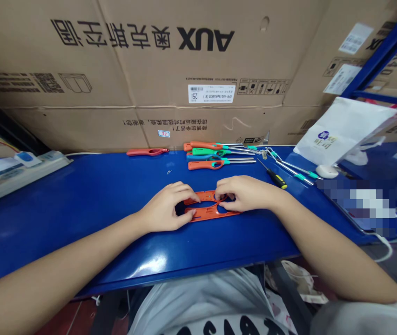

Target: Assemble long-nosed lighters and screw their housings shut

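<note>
Two orange shells lie side by side on the blue worktop (114, 204), the far shell (205, 196) and the near shell (205, 214). L grip (165, 207) has fingers on the far shell, thumb on the near shell, w/ a gap btwn; can't tell if it squeezes. R grip (247, 191) has its fingers bent in by the loop end; can't tell if it pinches anything b/c the tips hide it.

Best way, I think: keep both shells flat, hold 'em lightly w/ L, do the small stuff w/ R tips. Go slow & peek under the fingers ASAP. Don't bump the lighters (198, 165) or the screwdriver (277, 178), & don't brush off the tiny pale bits (169, 172).
</note>
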Tool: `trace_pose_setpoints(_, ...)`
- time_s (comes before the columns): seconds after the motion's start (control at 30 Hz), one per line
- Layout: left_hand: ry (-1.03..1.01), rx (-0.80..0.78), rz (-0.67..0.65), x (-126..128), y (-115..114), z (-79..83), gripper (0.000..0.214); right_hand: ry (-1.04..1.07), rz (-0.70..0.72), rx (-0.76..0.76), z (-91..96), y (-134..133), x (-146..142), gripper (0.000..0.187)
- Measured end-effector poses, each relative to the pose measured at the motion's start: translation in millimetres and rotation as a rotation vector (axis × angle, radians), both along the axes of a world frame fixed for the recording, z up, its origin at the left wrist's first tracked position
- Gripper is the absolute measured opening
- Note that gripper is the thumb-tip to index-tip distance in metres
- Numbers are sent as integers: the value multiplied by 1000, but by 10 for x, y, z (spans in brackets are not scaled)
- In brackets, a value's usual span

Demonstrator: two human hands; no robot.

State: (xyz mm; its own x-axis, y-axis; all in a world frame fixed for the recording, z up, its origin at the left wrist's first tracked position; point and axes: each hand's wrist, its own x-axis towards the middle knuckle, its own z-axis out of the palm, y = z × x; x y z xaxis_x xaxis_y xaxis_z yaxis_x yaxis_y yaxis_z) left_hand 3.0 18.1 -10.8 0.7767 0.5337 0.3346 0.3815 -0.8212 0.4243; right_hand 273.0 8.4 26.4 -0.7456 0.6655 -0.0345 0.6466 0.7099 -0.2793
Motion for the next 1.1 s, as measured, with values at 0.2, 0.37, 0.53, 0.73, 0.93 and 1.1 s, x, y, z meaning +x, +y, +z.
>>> trace_pose_setpoints(0.2,-1,-11,5,7,-17,25,19,-2,7,0,25,-7,-1,13)
trace_pose_setpoints(0.37,-3,-6,1,5,-16,32,20,-14,-2,0,41,-14,-15,13)
trace_pose_setpoints(0.53,-8,-5,1,15,-8,24,18,-12,-5,1,43,-12,-15,12)
trace_pose_setpoints(0.73,-12,4,-1,6,7,2,17,-10,-9,-4,35,-20,-15,12)
trace_pose_setpoints(0.93,-32,14,1,5,-4,13,16,33,-40,66,41,-10,4,18)
trace_pose_setpoints(1.1,-69,29,-11,-1,-15,33,17,143,-309,276,16,162,145,23)
